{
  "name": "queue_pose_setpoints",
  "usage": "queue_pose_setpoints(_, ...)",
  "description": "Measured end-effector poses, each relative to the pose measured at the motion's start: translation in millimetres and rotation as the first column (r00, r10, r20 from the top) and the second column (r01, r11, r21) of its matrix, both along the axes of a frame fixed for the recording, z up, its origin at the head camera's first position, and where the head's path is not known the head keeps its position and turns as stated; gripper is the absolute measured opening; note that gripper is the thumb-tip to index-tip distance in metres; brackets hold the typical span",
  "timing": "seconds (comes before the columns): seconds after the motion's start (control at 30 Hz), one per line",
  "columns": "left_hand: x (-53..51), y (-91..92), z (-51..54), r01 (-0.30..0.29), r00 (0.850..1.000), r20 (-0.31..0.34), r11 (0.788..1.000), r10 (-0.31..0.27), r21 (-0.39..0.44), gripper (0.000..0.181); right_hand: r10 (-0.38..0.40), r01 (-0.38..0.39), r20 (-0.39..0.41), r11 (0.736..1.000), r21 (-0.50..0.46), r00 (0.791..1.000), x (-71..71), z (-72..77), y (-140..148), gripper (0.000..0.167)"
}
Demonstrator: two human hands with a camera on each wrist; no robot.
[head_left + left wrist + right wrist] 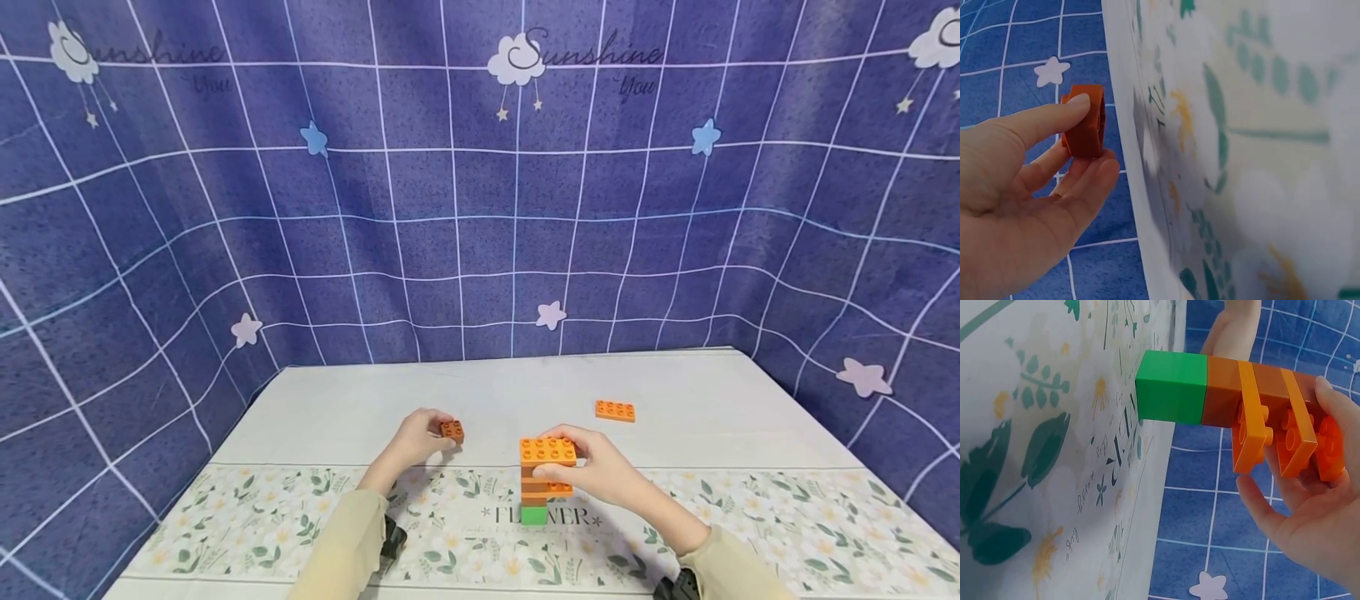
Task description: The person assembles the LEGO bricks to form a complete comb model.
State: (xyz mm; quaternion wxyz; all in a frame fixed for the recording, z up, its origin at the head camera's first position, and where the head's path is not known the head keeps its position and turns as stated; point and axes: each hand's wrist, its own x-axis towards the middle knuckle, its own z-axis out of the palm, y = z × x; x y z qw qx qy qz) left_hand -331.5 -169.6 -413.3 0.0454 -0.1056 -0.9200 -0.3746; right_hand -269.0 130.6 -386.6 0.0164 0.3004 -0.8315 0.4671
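My left hand (416, 438) pinches a small brown toy building brick (452, 431) with studs on its top face. In the left wrist view, the thumb presses one side of that brick (1088, 122), which is clear of the tabletop. A tower of bricks (534, 483) stands upright to its right, with a green brick (1172, 387) at the bottom. Above the green one, brown bricks alternate with orange plates (1300, 431) that jut out to one side. My right hand (600, 468) grips the upper part of the tower, thumb in front. Some fingertips are hidden behind it.
One loose orange plate (615, 411) lies on the white table (337, 400), farther back and right of the tower. A flowered cloth strip (277, 517) crosses the table's front. A blue gridded curtain (480, 183) encloses the back and sides.
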Motion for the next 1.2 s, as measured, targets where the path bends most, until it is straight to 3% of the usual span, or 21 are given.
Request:
queue_pose_setpoints(0.23,2.5,8.2,7.0,0.010,0.999,-0.040,0.997,-0.007,0.080,0.038,0.010,-0.010,0.003,1.000,0.001,1.000,0.2,0.6,-0.1,0.036)
queue_pose_setpoints(0.4,6.7,14.5,14.9,0.049,0.998,-0.051,0.991,-0.043,0.126,0.036,0.018,-0.018,0.014,1.000,-0.008,1.000,0.8,0.9,0.1,0.036)
queue_pose_setpoints(0.7,12.4,27.1,26.0,0.085,0.994,-0.084,0.987,-0.074,0.136,0.034,-0.004,0.004,0.020,1.000,-0.019,1.000,-0.3,-0.2,-0.7,0.037)
queue_pose_setpoints(0.97,24.0,37.0,39.1,0.122,0.989,-0.106,0.982,-0.107,0.144,0.034,-0.013,0.014,0.021,1.000,-0.021,1.000,0.0,0.1,-0.6,0.037)
queue_pose_setpoints(1.2,27.3,42.9,43.7,0.156,0.983,-0.116,0.977,-0.140,0.143,0.036,0.004,-0.003,0.039,1.000,-0.028,0.999,-0.9,-0.5,-0.9,0.036)
